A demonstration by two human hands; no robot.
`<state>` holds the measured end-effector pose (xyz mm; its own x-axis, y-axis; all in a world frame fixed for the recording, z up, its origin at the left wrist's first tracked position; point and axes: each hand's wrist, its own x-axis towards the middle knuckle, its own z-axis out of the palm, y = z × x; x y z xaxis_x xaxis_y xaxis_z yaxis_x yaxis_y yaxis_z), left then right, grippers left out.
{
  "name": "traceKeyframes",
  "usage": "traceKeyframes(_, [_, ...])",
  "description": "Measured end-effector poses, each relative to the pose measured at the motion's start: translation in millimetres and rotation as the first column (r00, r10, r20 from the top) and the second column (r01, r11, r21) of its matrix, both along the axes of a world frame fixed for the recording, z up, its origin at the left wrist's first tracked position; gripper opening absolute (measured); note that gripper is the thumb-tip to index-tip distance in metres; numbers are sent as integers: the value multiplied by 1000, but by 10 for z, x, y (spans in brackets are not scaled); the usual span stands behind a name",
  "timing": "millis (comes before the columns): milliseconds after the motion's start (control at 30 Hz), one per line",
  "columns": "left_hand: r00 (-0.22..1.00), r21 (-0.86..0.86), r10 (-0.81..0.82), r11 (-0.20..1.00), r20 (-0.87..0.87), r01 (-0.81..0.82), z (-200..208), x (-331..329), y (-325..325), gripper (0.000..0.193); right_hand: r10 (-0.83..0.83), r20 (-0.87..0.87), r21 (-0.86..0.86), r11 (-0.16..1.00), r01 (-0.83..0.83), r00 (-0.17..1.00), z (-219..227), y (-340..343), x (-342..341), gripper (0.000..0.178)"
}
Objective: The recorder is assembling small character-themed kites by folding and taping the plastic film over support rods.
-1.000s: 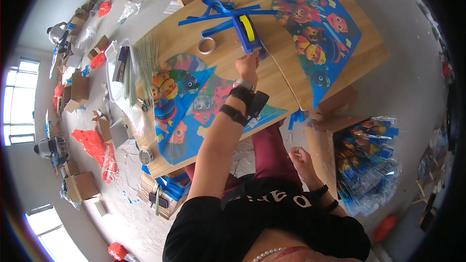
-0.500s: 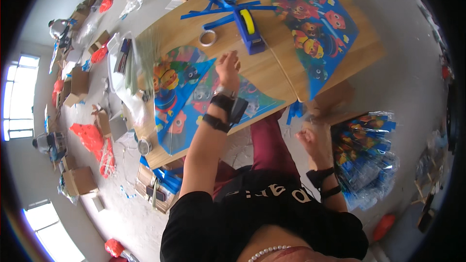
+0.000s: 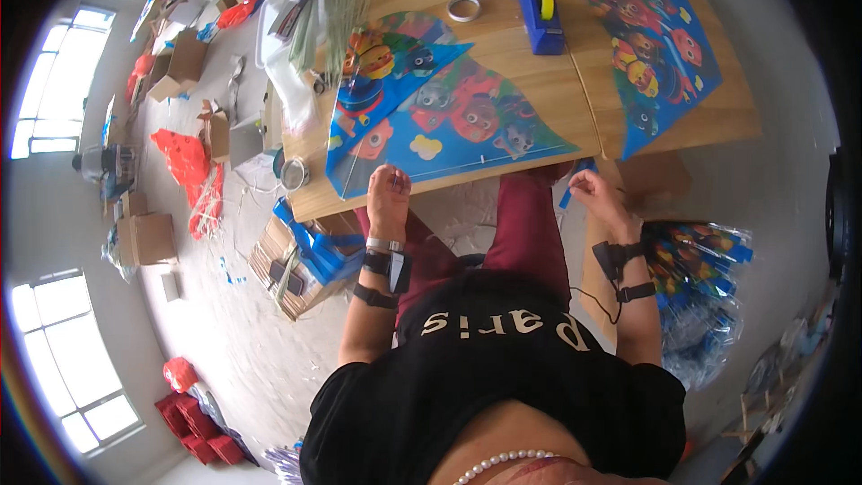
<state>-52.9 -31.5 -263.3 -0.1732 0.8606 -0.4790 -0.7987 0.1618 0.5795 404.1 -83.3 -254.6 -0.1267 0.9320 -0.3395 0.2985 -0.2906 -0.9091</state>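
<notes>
From far away, I look down on two bare hands, and the kite sail (image 3: pixel 476 117) with the cartoon faces is right in front of them. It lies on the near side of the wooden surface (image 3: pixel 539 85). Its long way goes from left to right, and it tilts a little, so the right tip is farther off than the left end. A small white piece (image 3: pixel 482 160) sits by the long near edge. On the left, a blue pointed piece (image 3: pixel 361 117) crosses over; I can't tell if that is a fold or another sheet.

The left hand (image 3: pixel 389 193) is nearer to the sail. It is right at the near edge, toward the left end, with its fingers curled in. I can't tell if it touches the sail or pinches anything small.

The right hand (image 3: pixel 600 196) is off the near side of the surface, just beside the sail's right tip but apart from it. Its fingers are bent, and a blue strip (image 3: pixel 566 198) is next to them. I can't tell if it holds that strip.

So, for me, the sail lies just ahead of the left hand, and ahead and to the left of the right hand.
</notes>
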Motion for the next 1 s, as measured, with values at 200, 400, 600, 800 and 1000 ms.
traceKeyframes(200, [1000,-8,-17,1000,9,17,-204,-205,-336,6,-27,-43,-131,991,22,999,-35,17,-56,14])
traceKeyframes(400, [999,-95,30,995,-45,-34,-247,-187,-462,10,43,-59,-175,983,-53,997,30,76,24,11])
traceKeyframes(600, [998,-81,-2,997,-64,-3,-177,-174,-483,8,-110,-258,-267,963,39,960,203,188,47,15])
traceKeyframes(800, [999,-81,-13,997,-50,9,-123,-128,-426,8,-279,-384,-294,941,170,880,217,292,9,15])
traceKeyframes(1000, [985,-107,-35,994,-171,16,-106,-160,-341,7,-303,-112,-166,945,283,946,158,455,-53,15])
